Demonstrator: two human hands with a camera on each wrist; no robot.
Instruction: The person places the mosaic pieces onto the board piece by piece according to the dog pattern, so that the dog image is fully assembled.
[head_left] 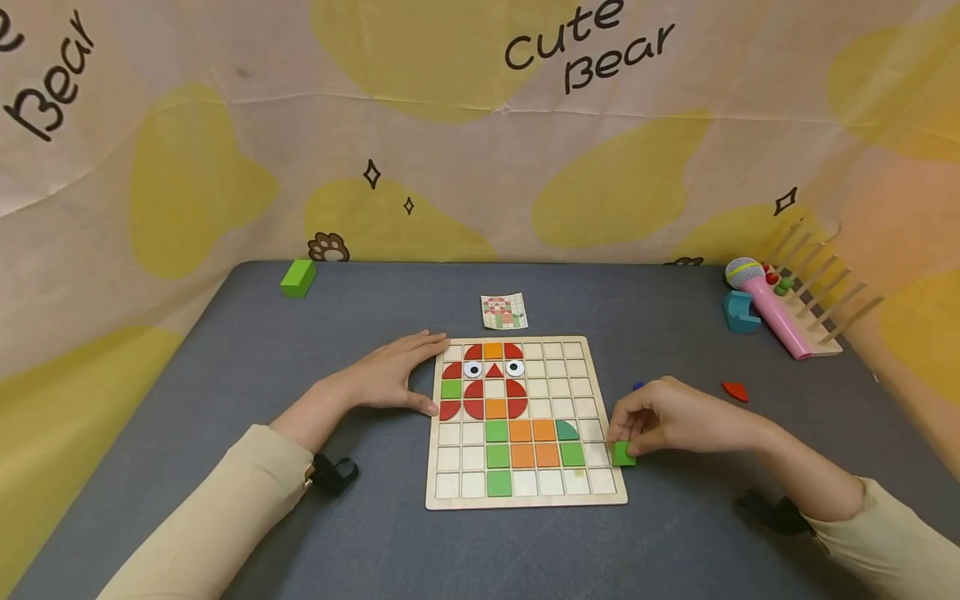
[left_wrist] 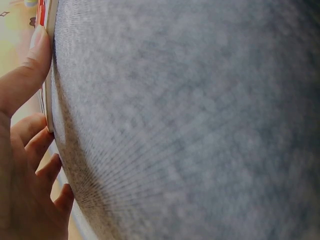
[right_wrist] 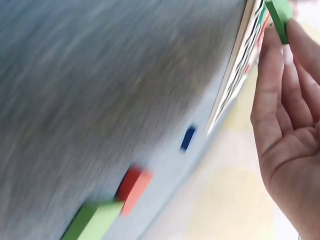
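A wooden grid board [head_left: 600, 492] lies on the table, partly filled with red, orange, green and teal pieces and two eye pieces. My left hand [head_left: 393, 373] rests along its left edge, fingers at the far corner and thumb lower down; the left wrist view shows the thumb [left_wrist: 37, 55] against the rim. At the board's right edge, my right hand [head_left: 663, 417] pinches a green square tile [head_left: 623, 454] between thumb and fingers. In the right wrist view that tile [right_wrist: 280, 19] is held tilted.
Behind the board lies a pattern card [head_left: 504, 312]. A red piece [head_left: 736, 391] and a blue piece [head_left: 638, 386] lie near the right hand. A green block [head_left: 298, 278] stands far left; a pink microphone [head_left: 776, 312], teal block [head_left: 741, 312] and pegged rack [head_left: 828, 342] are far right.
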